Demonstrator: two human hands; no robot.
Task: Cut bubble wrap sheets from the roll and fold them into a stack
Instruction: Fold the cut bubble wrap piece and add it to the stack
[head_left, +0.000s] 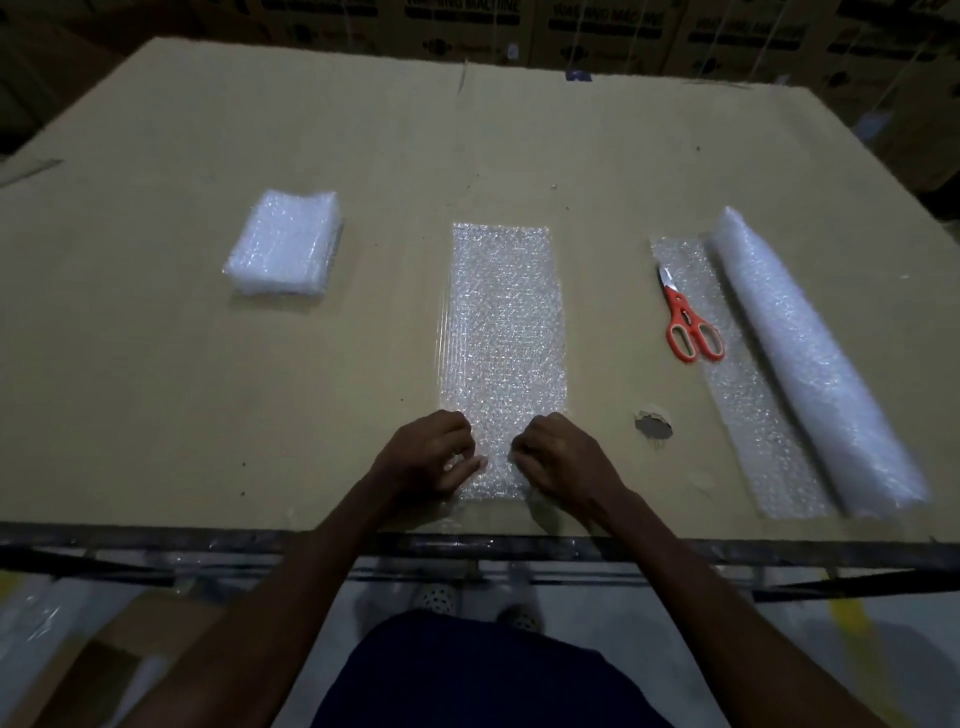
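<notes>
We find the left hand (428, 454) and right hand (558, 457) each in pinching grip on the near end of the cut sheet (504, 332) lying mid-tabletop (208, 395), so folding, we judge, calls for carrying that end far.

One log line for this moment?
step: fold start | hands: pinch sheet near end | scissors: idle | stack: left

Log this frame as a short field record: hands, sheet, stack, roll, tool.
left hand: pinches near end of the cut sheet
right hand: pinches same end
cut sheet: flat, centre of the table, unfolded
folded stack: far left, untouched
roll: right, partly unrolled
scissors: closed, lying on the roll's loose flap
</notes>
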